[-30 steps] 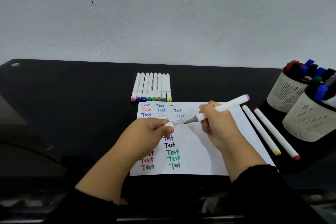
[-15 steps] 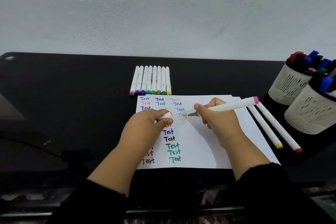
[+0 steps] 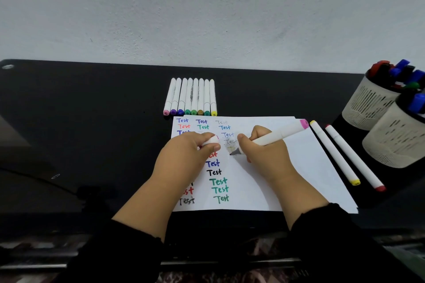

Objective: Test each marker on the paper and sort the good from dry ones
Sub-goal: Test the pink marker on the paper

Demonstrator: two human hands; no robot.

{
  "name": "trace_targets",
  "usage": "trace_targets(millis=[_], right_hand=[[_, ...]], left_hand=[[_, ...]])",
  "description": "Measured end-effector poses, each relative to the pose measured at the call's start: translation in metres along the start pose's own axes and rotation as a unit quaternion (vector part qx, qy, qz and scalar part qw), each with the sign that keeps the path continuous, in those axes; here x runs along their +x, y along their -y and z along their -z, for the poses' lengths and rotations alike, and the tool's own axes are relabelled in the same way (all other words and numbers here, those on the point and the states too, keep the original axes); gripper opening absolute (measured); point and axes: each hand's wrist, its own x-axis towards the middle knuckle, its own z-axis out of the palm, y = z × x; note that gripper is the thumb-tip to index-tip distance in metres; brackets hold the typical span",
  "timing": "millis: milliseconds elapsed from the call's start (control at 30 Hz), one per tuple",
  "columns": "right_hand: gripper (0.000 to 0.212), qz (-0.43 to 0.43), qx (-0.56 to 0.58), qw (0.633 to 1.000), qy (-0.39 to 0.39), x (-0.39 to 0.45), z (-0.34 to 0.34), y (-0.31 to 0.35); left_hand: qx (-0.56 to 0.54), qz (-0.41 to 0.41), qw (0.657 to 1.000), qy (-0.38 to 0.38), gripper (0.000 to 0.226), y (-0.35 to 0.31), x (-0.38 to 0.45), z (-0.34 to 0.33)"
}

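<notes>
Now gripping marker [image 3: 273, 137] in right hand [image 3: 264, 154], tip on paper [image 3: 299, 167]; cap [image 3: 210, 140] pinched in left hand [image 3: 186, 156].

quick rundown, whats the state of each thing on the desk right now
pink-ended marker: uncapped, gripped by right hand, tip at the paper
cap: off, pinched in left hand
row of eight markers: capped, lying side by side
two markers: capped, lying right of paper
two cups: upright, holding markers
</notes>
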Motion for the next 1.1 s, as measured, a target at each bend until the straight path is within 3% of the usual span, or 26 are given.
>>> trace_targets(millis=[600, 767, 1100], right_hand=[[0.039, 0.001, 0.016, 1.0, 0.004, 0.0012, 0.0012, -0.0047], [0.04, 0.001, 0.048, 0.998, -0.047, -0.0006, 0.0025, -0.0037], [0.04, 0.005, 0.025, 0.998, -0.05, 0.0008, 0.0004, -0.0048]], left_hand=[[0.012, -0.004, 1.0, 0.008, 0.045, -0.0015, -0.0005, -0.0019], [0.012, -0.005, 1.0, 0.013, 0.043, -0.0006, 0.0, -0.0015], [0.021, 0.0, 0.999, 0.024, 0.044, -0.0031, -0.0009, -0.0027]])
